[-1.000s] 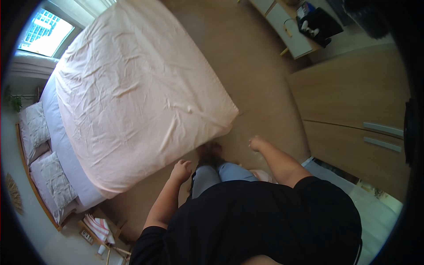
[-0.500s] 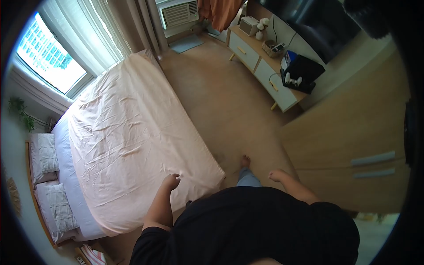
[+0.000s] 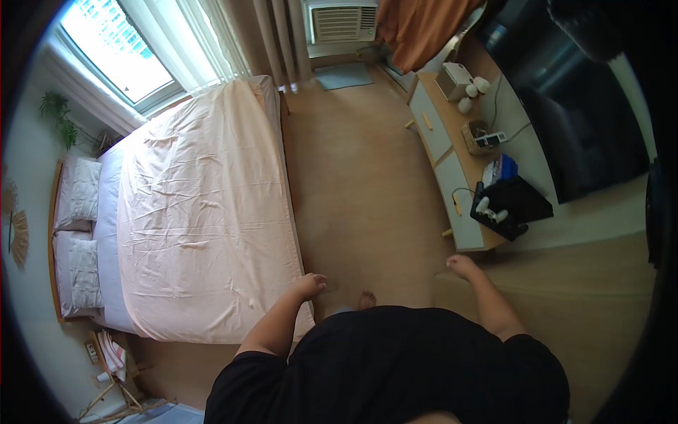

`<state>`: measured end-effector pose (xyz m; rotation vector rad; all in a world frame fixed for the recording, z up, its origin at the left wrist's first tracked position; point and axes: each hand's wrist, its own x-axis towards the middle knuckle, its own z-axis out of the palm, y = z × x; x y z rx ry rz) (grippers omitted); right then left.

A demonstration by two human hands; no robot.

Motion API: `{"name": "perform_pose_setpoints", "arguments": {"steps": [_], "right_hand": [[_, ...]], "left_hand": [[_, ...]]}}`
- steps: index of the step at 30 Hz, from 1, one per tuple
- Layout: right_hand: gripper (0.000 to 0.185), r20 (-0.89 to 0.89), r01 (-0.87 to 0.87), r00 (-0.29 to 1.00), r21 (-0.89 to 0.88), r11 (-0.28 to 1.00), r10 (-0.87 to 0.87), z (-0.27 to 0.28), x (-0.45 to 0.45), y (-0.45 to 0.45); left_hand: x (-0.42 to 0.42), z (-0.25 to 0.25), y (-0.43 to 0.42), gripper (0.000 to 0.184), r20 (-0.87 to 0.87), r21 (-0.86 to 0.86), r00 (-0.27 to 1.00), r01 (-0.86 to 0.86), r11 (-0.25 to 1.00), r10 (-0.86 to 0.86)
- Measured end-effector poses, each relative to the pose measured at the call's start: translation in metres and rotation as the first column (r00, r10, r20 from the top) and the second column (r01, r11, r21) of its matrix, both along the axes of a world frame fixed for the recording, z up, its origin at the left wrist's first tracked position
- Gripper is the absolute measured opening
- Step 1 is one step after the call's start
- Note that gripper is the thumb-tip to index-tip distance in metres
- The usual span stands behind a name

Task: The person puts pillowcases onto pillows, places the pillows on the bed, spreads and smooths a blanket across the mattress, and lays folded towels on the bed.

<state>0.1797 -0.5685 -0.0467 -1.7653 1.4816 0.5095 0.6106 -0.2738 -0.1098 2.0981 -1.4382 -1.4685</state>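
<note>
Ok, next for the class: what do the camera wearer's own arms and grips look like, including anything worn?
A black top with short sleeves leaves the left forearm and right forearm bare. The left grip and right grip are ungloved; no watch or markings show at either wrist. Rings or nail details are too small to tell.

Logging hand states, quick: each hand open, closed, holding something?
Left hand: loosely curled, nothing visible held; open or closed, can't tell.
Right hand: likewise curled, nothing visible held; can't tell.
</note>
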Motion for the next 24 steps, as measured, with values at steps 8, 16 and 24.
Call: {"name": "perform_pose_setpoints", "arguments": {"steps": [8, 16, 24], "right_hand": [[0.034, 0.190, -0.364, 0.915, 0.012, 0.931, 0.356, 0.036, 0.213, -0.122], [0.035, -0.097, -0.115, 0.989, 0.011, 0.993, 0.115, 0.011, 0.196, -0.255], [0.034, -0.339, 0.250, 0.929, 0.283, 0.926, -0.147, -0.006, 0.212, -0.402]], "left_hand": [[0.067, -0.025, 0.022, 0.040, 0.229, 0.325, 0.963, -0.211, 0.922, 0.139], [0.230, -0.074, -0.084, 0.040, 0.045, 0.677, 0.981, 0.110, 0.728, -0.189], [0.433, 0.058, -0.451, 0.035, 0.075, -0.229, 0.797, -0.571, 0.788, 0.600]]}}
